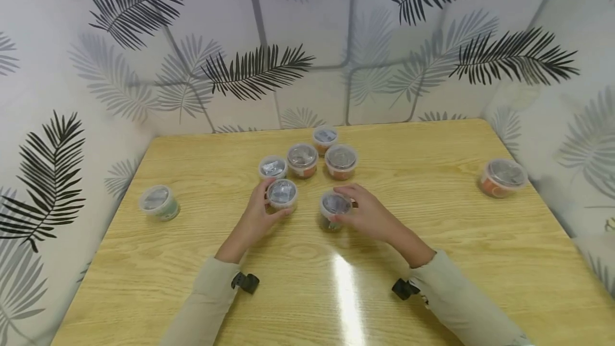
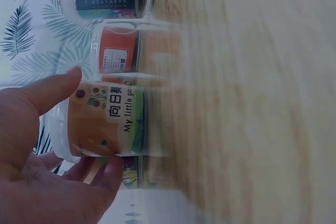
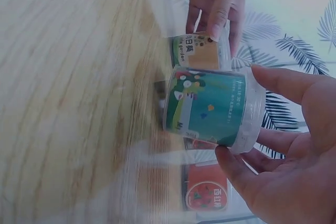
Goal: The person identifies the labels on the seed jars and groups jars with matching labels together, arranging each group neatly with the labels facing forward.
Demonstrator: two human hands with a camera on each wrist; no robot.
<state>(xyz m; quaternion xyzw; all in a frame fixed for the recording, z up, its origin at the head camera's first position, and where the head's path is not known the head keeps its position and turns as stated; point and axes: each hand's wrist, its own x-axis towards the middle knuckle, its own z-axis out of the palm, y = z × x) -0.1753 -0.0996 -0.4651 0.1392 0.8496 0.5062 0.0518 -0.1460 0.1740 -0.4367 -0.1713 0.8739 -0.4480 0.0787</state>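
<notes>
My left hand (image 1: 257, 217) grips a round plastic cup (image 2: 100, 129) with a clear lid and an orange sunflower label, thumb and fingers around its lid end. To its right, my right hand (image 1: 372, 215) holds a similar lidded cup (image 3: 207, 106) with a teal label, pinched near the lid between thumb and fingers. A small gap separates the two held cups. Whether the teal cup's base touches the table cannot be told. Just behind the sunflower cup stands another lidded cup (image 1: 272, 166), partly hidden by my left fingers in the head view.
Beyond my hands stand two red-labelled cups (image 1: 302, 160) (image 1: 341, 162) and one farther cup (image 1: 325, 139). A green-labelled cup (image 1: 160, 203) is at the table's left, a wide red-orange cup (image 1: 502, 178) at its right. Leaf-patterned walls (image 1: 307, 95) border the wooden table (image 1: 432, 175).
</notes>
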